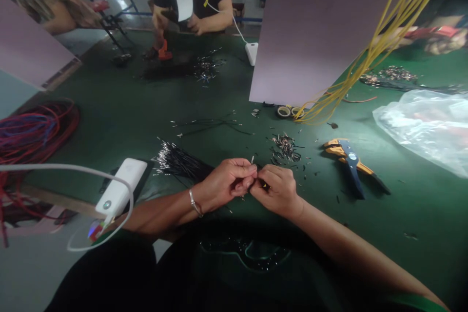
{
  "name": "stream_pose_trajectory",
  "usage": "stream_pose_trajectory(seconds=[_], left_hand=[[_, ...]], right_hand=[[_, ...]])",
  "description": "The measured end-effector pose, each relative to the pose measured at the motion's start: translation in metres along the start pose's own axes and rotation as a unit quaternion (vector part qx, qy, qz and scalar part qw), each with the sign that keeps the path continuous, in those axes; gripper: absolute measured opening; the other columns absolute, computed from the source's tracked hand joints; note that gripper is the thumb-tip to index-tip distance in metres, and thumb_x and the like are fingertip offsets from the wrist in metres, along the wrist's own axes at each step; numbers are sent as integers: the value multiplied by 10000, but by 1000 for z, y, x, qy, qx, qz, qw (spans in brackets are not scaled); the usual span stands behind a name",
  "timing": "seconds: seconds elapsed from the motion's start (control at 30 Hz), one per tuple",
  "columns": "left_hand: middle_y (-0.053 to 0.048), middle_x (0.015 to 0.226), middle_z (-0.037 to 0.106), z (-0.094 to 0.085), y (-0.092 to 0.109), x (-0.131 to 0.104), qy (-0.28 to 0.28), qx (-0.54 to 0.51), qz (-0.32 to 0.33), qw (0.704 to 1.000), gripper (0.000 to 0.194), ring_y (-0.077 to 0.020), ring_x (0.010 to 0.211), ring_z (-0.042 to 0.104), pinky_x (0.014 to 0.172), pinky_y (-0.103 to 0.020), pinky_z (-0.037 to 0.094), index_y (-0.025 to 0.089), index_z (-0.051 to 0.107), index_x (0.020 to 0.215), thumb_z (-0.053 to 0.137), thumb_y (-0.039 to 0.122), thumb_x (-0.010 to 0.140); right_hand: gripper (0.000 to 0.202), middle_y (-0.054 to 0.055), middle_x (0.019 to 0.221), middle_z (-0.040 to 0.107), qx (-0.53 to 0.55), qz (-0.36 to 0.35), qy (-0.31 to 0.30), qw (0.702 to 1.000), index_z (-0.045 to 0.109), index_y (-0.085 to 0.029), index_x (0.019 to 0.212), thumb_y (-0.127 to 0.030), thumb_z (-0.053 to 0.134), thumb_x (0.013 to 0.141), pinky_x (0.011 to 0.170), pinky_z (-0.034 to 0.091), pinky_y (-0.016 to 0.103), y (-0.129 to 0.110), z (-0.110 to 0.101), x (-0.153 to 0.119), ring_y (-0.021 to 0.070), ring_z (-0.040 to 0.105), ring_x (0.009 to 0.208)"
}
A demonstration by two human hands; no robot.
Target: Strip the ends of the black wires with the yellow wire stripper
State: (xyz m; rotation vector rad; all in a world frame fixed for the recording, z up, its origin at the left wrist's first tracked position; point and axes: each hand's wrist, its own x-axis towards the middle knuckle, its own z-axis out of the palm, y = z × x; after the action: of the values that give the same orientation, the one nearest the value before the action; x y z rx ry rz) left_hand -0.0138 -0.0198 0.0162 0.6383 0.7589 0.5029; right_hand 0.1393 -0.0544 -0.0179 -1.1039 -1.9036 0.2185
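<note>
Close together over the green table (120,92), my two hands meet at the fingertips. My left hand (234,178) is closed in a pinch on a thin wire whose pale metal tip (252,159) sticks up between the fingers. My right hand (276,185) is curled against it, fingers pressed together; what it grips is mostly hidden, with a small yellow bit showing under the fingers. A bundle of black wires (183,162) with shiny ends lies left of my left hand. Beyond my right hand sits a pile of short wire scraps (286,148).
Orange and blue wire strippers (351,163) lie at right, near a clear plastic bag (427,126). Yellow wires (351,85) hang beside a large pale panel (307,34). A white power bank (122,186) and red wires (36,131) are at left. A person (192,0) works opposite.
</note>
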Motion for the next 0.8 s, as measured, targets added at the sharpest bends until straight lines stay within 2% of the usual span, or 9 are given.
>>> stream_pose_trajectory(seconds=[0.53,0.8], left_hand=[[35,445,465,6,1,-4,0,-12,-11,1000,268,-17,338,321,321,-160,168,137,475,541,676,170,715],[28,434,467,6,-1,-2,2,-15,-11,1000,262,-21,333,327,325,-166,163,136,482,529,673,160,706]], right_hand=[[268,-18,464,468,-52,-50,11,997,415,-242,518,-86,532,701,481,360,288,1,-4,0,130,410,456],[242,-10,472,488,-43,-68,15,997,458,-231,542,-61,538,694,476,360,285,3,-6,1,134,427,457]])
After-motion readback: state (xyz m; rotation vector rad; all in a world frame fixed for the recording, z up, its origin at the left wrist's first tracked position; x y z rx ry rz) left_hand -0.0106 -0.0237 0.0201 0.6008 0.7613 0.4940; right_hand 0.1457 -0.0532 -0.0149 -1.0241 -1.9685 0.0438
